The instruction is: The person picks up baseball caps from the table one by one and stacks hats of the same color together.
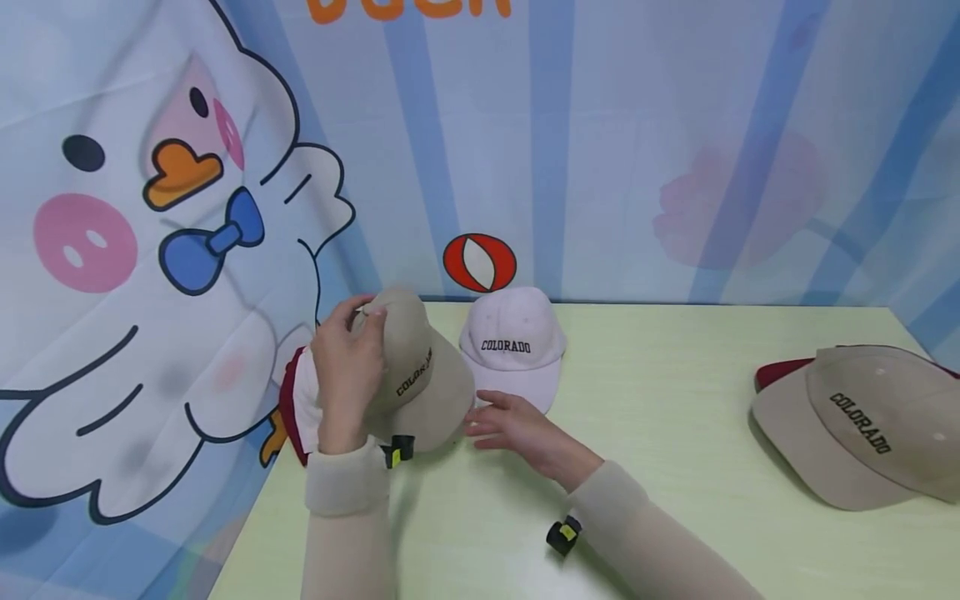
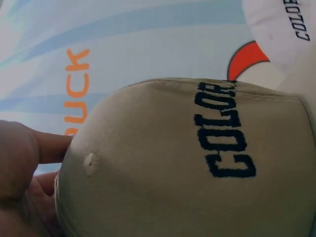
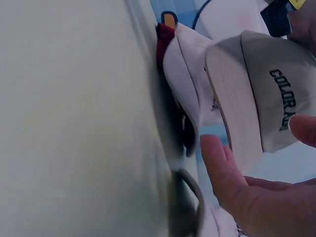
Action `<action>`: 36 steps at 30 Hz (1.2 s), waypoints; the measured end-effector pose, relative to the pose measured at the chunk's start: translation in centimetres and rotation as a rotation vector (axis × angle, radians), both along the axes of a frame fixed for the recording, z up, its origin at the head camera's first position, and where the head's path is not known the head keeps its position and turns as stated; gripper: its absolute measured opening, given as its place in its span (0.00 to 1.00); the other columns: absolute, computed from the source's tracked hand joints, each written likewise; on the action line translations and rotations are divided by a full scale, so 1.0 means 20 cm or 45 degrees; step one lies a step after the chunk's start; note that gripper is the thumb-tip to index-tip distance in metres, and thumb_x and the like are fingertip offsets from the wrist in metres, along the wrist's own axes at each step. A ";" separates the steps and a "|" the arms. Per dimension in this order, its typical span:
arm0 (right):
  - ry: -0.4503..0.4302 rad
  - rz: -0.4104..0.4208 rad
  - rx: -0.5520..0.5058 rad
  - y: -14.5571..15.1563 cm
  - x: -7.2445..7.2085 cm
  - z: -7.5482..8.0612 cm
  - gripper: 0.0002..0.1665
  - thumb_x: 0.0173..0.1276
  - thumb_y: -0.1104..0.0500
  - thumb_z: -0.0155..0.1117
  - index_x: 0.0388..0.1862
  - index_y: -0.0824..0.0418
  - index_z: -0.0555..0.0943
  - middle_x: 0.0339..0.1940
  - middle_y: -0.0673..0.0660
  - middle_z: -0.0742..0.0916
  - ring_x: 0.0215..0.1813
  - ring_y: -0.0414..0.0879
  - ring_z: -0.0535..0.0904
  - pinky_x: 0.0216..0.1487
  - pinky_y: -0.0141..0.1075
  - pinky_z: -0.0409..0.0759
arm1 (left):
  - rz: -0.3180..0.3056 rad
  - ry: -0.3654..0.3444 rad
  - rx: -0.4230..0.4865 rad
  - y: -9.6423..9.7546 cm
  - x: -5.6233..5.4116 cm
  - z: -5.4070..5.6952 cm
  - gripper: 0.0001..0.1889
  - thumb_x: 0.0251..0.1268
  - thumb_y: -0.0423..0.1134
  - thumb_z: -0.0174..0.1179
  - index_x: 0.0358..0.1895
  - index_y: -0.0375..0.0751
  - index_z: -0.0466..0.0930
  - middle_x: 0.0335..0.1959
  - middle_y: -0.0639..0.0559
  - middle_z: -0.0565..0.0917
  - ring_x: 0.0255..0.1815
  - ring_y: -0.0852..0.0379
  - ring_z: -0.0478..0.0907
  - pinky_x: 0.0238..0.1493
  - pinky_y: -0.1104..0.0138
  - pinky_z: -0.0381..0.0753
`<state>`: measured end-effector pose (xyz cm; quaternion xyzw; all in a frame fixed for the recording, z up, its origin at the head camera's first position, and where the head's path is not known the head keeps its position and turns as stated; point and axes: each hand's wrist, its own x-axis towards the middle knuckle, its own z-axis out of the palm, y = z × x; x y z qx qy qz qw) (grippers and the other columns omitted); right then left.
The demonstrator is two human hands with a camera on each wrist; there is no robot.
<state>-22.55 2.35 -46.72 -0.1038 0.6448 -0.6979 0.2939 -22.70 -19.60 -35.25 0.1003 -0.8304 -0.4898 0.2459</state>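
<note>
My left hand [image 1: 348, 371] grips the crown of a beige baseball cap [image 1: 405, 367] marked COLORADO; its brim points toward the right front. In the left wrist view, fingers [image 2: 52, 148] hold the edge of this cap [image 2: 148, 153]. My right hand [image 1: 517, 429], fingers extended and parted, is beside the brim; whether it touches cannot be told. In the right wrist view its thumb [image 3: 303, 129] is apart from the fingers, with the beige cap [image 3: 276, 98] beyond. Partly hidden behind the left hand are a white cap [image 1: 306, 392] and a dark red cap [image 1: 288, 408].
A white COLORADO cap [image 1: 513, 333] sits at the table's back edge, right of the held cap. Far right, another beige cap [image 1: 862, 425] lies over a dark red one [image 1: 780, 372]. A printed duck curtain [image 1: 615, 167] hangs behind the pale table [image 1: 652, 375].
</note>
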 end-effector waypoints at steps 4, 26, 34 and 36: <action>0.045 -0.099 0.072 0.08 -0.02 0.04 0.37 0.79 0.59 0.54 0.81 0.69 0.57 0.69 0.71 0.79 0.70 0.64 0.77 0.70 0.50 0.78 | -0.069 0.071 -0.018 0.04 0.01 0.02 0.17 0.76 0.45 0.60 0.62 0.44 0.83 0.59 0.41 0.86 0.59 0.45 0.80 0.63 0.43 0.77; 0.636 -0.491 0.170 0.40 -0.07 0.31 0.30 0.82 0.48 0.56 0.78 0.53 0.70 0.77 0.55 0.73 0.81 0.53 0.64 0.81 0.55 0.62 | -0.645 0.089 -0.208 0.44 -0.02 -0.03 0.12 0.74 0.44 0.63 0.55 0.48 0.87 0.53 0.48 0.89 0.53 0.51 0.84 0.58 0.50 0.83; 0.820 -0.534 0.250 0.45 -0.05 0.33 0.23 0.83 0.48 0.53 0.67 0.57 0.79 0.70 0.57 0.78 0.75 0.51 0.70 0.78 0.55 0.65 | -0.940 0.014 -0.148 0.55 -0.05 -0.10 0.12 0.73 0.43 0.65 0.55 0.48 0.88 0.55 0.52 0.88 0.63 0.53 0.79 0.63 0.51 0.80; 0.831 -0.550 0.285 0.46 -0.05 0.33 0.21 0.83 0.47 0.53 0.60 0.60 0.81 0.63 0.58 0.82 0.65 0.50 0.76 0.68 0.52 0.75 | -1.001 -0.008 -0.112 0.57 -0.06 -0.11 0.13 0.73 0.44 0.65 0.55 0.49 0.87 0.56 0.54 0.88 0.64 0.54 0.78 0.65 0.51 0.79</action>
